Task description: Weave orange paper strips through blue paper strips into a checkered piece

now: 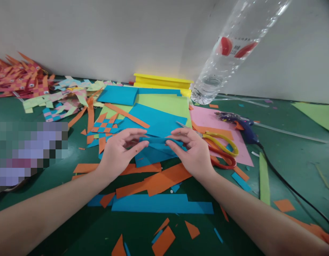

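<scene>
Between my two hands a narrow folded blue paper strip (156, 140) is stretched level. My left hand (123, 145) pinches its left end between thumb and fingers, and my right hand (191, 149) pinches the right end. Under the hands lie larger blue paper sheets (156, 115). Beside my left hand rests a woven blue-and-orange paper fish (104, 128). Scissors (222, 144) with yellow and red handles lie just right of my right hand, their blades partly hidden behind it. Orange paper strips (167, 177) and a long blue strip (153, 203) lie nearer to me.
A clear plastic bottle (228, 60) leans at the back right. A glue gun (246, 129) with a black cord lies on pink paper (204, 117). Finished woven pieces (22, 78) are heaped at the back left. Paper scraps litter the green table (81, 227).
</scene>
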Demonstrator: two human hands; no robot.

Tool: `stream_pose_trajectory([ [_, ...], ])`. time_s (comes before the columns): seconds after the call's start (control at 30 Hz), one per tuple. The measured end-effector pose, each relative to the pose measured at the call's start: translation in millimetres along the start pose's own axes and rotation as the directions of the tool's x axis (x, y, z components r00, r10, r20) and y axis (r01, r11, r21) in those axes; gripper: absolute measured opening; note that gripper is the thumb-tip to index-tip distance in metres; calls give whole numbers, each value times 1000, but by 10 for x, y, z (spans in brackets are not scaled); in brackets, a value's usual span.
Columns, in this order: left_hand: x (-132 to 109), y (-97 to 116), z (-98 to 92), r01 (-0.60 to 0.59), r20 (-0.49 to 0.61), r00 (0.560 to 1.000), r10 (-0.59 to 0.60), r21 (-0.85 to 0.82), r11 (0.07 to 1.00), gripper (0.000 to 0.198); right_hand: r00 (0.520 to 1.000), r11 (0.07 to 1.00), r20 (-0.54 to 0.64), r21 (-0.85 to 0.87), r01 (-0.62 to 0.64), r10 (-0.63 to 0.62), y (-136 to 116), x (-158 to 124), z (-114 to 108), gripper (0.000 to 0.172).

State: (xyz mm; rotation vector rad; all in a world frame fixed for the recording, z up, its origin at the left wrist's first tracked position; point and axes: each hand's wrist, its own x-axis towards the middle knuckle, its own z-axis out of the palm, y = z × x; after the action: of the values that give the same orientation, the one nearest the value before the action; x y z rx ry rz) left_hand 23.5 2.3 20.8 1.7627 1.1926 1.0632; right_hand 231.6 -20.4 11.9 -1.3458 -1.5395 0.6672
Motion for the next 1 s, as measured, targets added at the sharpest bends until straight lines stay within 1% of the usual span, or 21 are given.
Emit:
stream_pose_trajectory([
  [0.13, 9, -12, -7, 9, 41, 999, -9, 9, 1000, 19, 1000, 1000, -15, -3, 6, -6, 9, 3, 0, 22],
  [0.47, 9, -28, 5, 38, 65, 997, -35, -32, 999, 16, 999, 999, 15, 22, 36, -36, 27, -11, 1, 23],
  [0.73, 8, -18, 3, 32, 59, 998, -31, -30, 999, 11, 998, 997, 31, 53, 52, -54, 42, -28, 17, 22],
  [0.93, 5, -56, 6, 34, 54, 998, -32, -25, 999, 13, 996, 996, 47, 50, 75, -78, 69, -8, 4, 28],
  [1.0, 7, -60, 6, 31, 51, 998, -29, -21, 999, 14, 994, 996, 57, 29, 88, -90, 69, 6, -2, 25],
])
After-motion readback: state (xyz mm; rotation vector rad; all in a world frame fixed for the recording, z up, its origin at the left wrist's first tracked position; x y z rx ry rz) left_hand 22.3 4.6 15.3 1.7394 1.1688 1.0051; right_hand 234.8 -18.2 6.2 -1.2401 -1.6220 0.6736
